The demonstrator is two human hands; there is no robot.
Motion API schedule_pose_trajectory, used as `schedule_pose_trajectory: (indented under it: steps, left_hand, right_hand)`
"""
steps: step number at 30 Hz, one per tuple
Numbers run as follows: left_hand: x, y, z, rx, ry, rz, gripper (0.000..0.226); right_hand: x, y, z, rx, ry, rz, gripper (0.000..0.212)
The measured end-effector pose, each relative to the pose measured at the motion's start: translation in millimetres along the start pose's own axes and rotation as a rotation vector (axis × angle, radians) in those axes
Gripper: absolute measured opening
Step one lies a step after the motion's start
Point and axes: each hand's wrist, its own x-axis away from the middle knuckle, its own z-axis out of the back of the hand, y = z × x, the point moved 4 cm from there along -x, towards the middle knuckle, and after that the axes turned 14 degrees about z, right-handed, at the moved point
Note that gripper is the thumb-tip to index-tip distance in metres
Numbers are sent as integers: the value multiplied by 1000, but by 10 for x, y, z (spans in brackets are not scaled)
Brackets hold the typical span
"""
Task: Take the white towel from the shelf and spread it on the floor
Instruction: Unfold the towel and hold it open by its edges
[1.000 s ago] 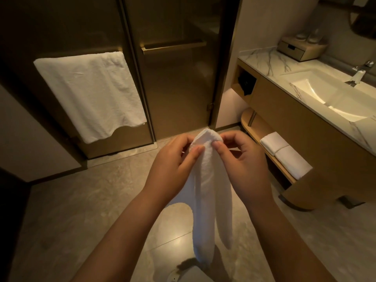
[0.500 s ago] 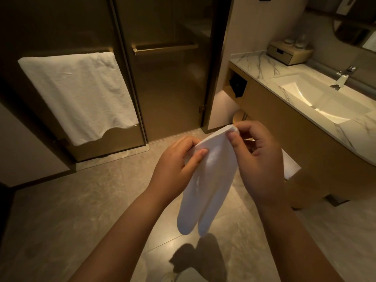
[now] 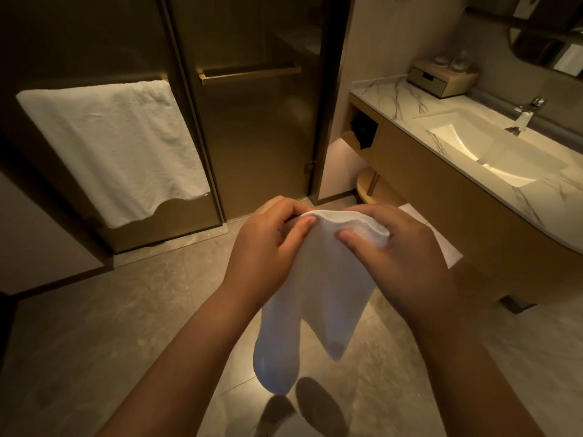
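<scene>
Spread wider along the white towel [image 3: 318, 288] hem since before, left hand [image 3: 268, 247] and right hand [image 3: 397, 257] fingers pinched shut on soft, light, limp cloth; best gripped at the corners.

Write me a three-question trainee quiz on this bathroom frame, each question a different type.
1. True or false: the white towel already lies spread on the floor.
2. Which hands grip the towel's top edge? A) left only B) right only C) both
3. Fill in: a second, larger towel hangs over a ____ on the glass door.

Key:
1. False; it hangs in the air, bunched.
2. C; left hand and right hand.
3. Bar.
</scene>
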Motion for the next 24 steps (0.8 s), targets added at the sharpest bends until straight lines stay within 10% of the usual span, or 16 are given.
schedule_pose_trajectory:
  steps: [17, 24]
  left_hand:
    - [8, -172, -156, -55, -157, 26, 13]
    - [-41, -34, -176, 58, -51, 9, 12]
  right_hand:
    - [0, 27, 285, -12, 247, 104, 22]
    - [53, 140, 438, 160, 16, -62, 15]
